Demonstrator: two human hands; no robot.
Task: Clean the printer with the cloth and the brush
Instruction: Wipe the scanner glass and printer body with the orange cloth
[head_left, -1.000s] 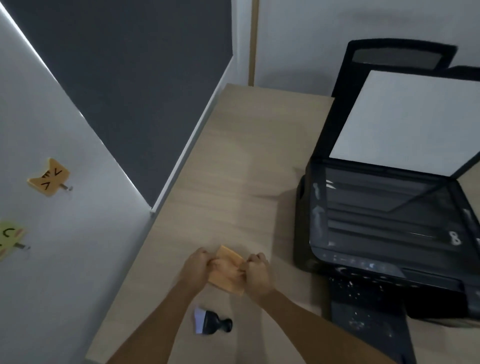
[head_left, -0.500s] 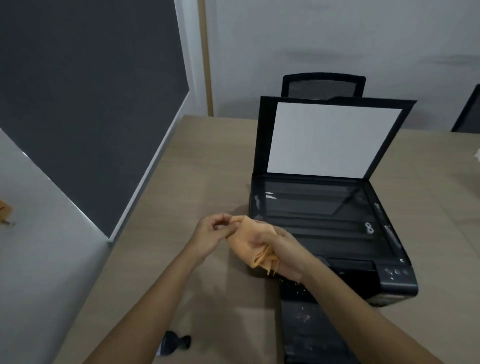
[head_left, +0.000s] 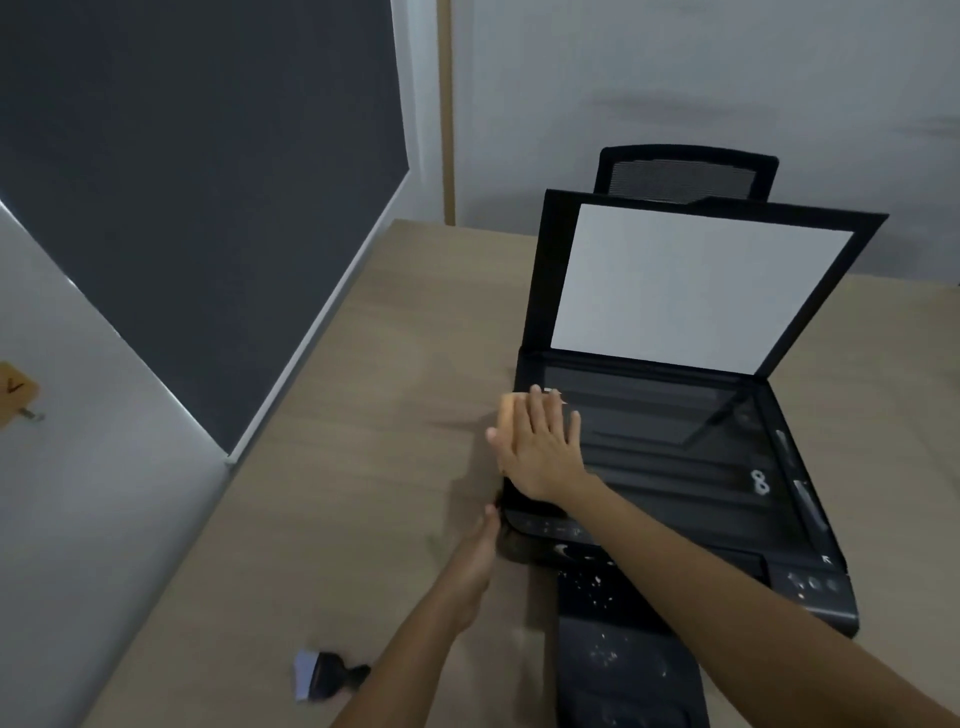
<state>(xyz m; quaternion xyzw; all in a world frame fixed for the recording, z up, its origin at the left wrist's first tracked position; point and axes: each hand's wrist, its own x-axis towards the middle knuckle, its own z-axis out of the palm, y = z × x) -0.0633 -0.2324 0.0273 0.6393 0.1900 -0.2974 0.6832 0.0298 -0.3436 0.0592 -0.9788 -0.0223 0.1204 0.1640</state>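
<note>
Both hands are at the near left corner of the printer (head_left: 675, 467). My right hand (head_left: 540, 447) lies flat, fingers spread and pointing away from me, pressing the orange cloth (head_left: 506, 408) onto the left edge of the scanner glass; only a small strip of cloth shows past the fingertips and thumb side. My left hand (head_left: 480, 551) rests against the printer's left side wall near the front corner, fingers together and pointing away; I cannot tell whether it grips anything.

On the bench (head_left: 363, 467) the printer sits with its long axis running left to right across my view, front panel toward me. Its lid (head_left: 701, 280) stands raised at the far side, white inner pad facing me. From the front, the output tray (head_left: 623, 670) extends toward me, speckled with pale crumbs.

Near the bench's front edge, left of my left forearm, lies the brush (head_left: 324, 675) on its side, pale bristles pointing left, dark handle pointing right. Behind the lid, a black chair back (head_left: 685, 174) shows.
</note>
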